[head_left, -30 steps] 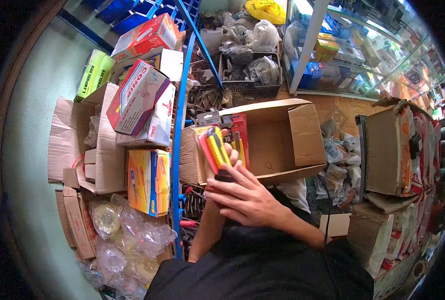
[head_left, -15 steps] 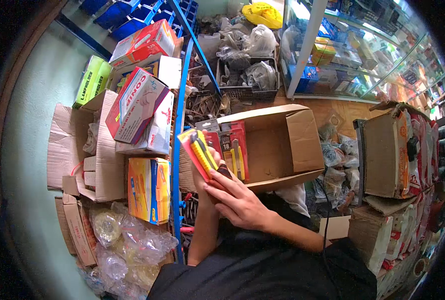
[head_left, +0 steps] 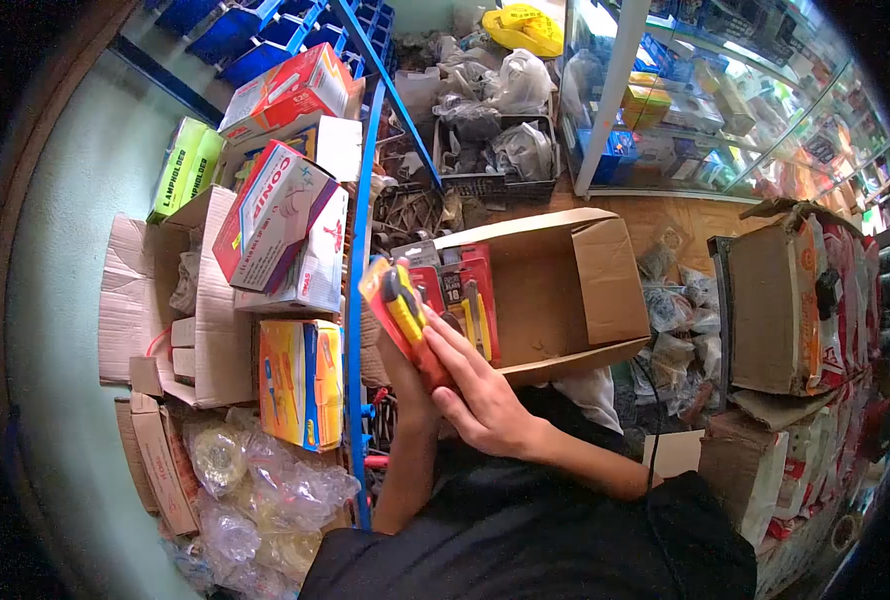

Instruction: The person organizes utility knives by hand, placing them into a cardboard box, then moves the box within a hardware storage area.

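A yellow and black utility knife in a red-backed blister pack (head_left: 397,298) is held tilted at the near left end of an open cardboard box (head_left: 617,285). My left hand (head_left: 403,375) is closed round the pack from below and behind, its fingers mostly hidden. Across the pack's lower front lies my right hand (head_left: 483,395), its fingers pressed together against it and the thumb near the bottom edge. Beside them, a second carded utility knife (head_left: 476,310) with a red and black card leans inside the box. Part of another grey-topped card shows behind the held pack.
A blue metal frame (head_left: 358,300) runs along the left. Beyond it are stacked product boxes (head_left: 273,215) and clear plastic bags (head_left: 265,490). A glass cabinet (head_left: 705,110) stands at the back right; a crate (head_left: 495,185) with bags sits behind the box. Cartons (head_left: 770,310) line the right.
The held pack has turned more upright. My right hand has shifted slightly, its fingers now higher and flatter along the pack's front. The view has moved slightly.
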`<action>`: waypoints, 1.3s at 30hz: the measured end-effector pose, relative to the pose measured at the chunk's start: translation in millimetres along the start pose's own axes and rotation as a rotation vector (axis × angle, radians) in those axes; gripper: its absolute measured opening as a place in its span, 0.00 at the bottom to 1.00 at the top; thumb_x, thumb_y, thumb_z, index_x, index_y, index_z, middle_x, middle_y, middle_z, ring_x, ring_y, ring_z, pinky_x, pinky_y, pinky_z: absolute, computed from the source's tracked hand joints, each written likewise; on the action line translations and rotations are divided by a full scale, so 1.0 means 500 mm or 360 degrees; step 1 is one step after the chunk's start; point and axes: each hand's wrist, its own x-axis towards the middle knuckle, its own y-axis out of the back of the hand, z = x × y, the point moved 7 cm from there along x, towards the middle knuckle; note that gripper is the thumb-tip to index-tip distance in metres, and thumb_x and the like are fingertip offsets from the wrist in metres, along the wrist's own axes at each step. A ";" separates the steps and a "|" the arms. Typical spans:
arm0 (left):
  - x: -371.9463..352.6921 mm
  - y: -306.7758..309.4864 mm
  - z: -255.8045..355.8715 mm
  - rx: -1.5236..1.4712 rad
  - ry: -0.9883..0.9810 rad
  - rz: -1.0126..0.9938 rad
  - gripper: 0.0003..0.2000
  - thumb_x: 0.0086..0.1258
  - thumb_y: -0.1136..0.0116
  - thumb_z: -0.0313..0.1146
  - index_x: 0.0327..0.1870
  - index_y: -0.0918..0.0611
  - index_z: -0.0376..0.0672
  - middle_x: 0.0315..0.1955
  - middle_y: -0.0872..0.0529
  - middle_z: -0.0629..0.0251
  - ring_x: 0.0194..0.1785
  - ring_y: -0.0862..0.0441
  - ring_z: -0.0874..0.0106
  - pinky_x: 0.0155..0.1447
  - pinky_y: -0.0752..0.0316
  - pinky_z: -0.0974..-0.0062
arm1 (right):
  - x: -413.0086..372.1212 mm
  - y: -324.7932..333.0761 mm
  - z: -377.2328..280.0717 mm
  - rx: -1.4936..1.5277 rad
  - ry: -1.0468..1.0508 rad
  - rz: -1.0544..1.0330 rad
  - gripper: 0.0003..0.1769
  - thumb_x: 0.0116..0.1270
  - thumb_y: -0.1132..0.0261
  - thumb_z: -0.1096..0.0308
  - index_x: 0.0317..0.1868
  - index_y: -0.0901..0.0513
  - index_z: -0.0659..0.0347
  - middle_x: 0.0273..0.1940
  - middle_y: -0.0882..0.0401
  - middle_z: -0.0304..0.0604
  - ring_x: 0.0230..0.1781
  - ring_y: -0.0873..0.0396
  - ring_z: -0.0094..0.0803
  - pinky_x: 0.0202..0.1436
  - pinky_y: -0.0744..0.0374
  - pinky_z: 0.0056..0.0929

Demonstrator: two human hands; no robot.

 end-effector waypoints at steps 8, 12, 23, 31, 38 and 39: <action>-0.072 -0.073 -0.006 0.0435 -0.0085 -0.0055 0.24 0.86 0.62 0.44 0.69 0.28 0.33 0.54 0.23 0.60 0.57 0.25 0.71 0.62 0.30 0.70 | 0.094 0.107 -0.047 0.0107 -0.0098 0.0428 0.28 0.74 0.42 0.69 0.72 0.32 0.66 0.75 0.38 0.61 0.77 0.38 0.54 0.78 0.40 0.43; -0.055 -0.066 0.040 0.1014 -0.0433 -0.0039 0.18 0.84 0.55 0.35 0.65 0.22 0.34 0.35 0.22 0.64 0.39 0.24 0.73 0.44 0.29 0.71 | 0.072 0.092 0.015 0.0614 -0.0424 0.0460 0.25 0.77 0.47 0.68 0.71 0.32 0.69 0.70 0.30 0.59 0.74 0.33 0.45 0.77 0.38 0.36; -0.051 -0.088 0.067 0.1282 -0.0794 -0.0367 0.16 0.76 0.51 0.25 0.59 0.19 0.30 0.31 0.22 0.57 0.33 0.22 0.66 0.36 0.28 0.69 | 0.067 0.115 0.030 0.0642 -0.0462 0.0242 0.25 0.80 0.56 0.64 0.66 0.25 0.69 0.71 0.31 0.55 0.73 0.33 0.44 0.78 0.41 0.36; -0.005 -0.027 -0.032 0.0121 -0.0117 -0.0008 0.17 0.83 0.57 0.42 0.55 0.20 0.39 0.44 0.16 0.65 0.42 0.19 0.71 0.49 0.25 0.71 | 0.038 0.067 0.017 0.0588 -0.0221 0.0388 0.29 0.82 0.53 0.60 0.77 0.37 0.65 0.78 0.45 0.55 0.80 0.45 0.46 0.81 0.47 0.40; 0.022 -0.016 -0.093 -0.0745 0.0381 -0.0213 0.24 0.84 0.61 0.49 0.70 0.33 0.41 0.64 0.26 0.61 0.64 0.27 0.68 0.68 0.32 0.67 | 0.010 0.002 -0.052 -0.0664 0.0387 -0.0044 0.30 0.70 0.38 0.64 0.73 0.27 0.52 0.77 0.39 0.48 0.78 0.44 0.60 0.80 0.45 0.57; 0.009 -0.029 -0.079 -0.0659 0.0354 -0.0155 0.25 0.84 0.61 0.50 0.71 0.34 0.41 0.65 0.27 0.60 0.65 0.28 0.68 0.69 0.33 0.66 | 0.027 0.021 -0.052 -0.0632 0.0331 0.0003 0.30 0.70 0.38 0.63 0.73 0.27 0.52 0.77 0.39 0.49 0.78 0.44 0.60 0.80 0.45 0.56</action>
